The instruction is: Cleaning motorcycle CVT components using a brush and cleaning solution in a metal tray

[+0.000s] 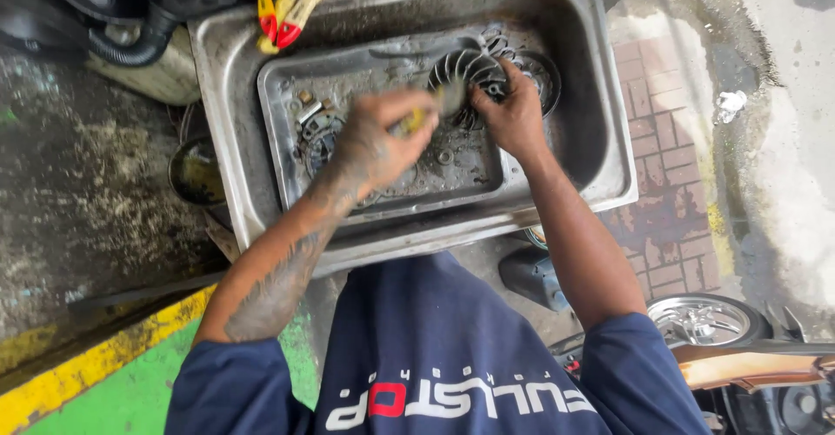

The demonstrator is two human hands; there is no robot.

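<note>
Concrete floor (pixel 78 183), wet and grimy, lies to the left of a steel sink (pixel 609 152); red brick paving (pixel 665 122) shows to the right, and a yellow and green painted strip (pixel 104 374) runs along the lower left. A shallow metal tray (pixel 278 130) sits inside the sink and fills most of its bottom. Small metal parts (pixel 309 109) lie in the tray's left end. Pliers (pixel 283 4) with red and yellow handles rest on the sink's far rim, beside a black hose (pixel 130 48). A chrome wheel (pixel 700 320) stands at the lower right, near the person's knee.

Open room is scant: the tray's walls hem the work on all sides, with only a strip of bare sink to the right.

The right hand (pixel 513 117) is curled over a finned fan wheel (pixel 474 70), gripping its rim at the tray's far right end. The left hand (pixel 383 139) is closed around a small brush (pixel 435 109) with a yellowish handle, its tip touching the fan wheel; the motion blurs it.
</note>
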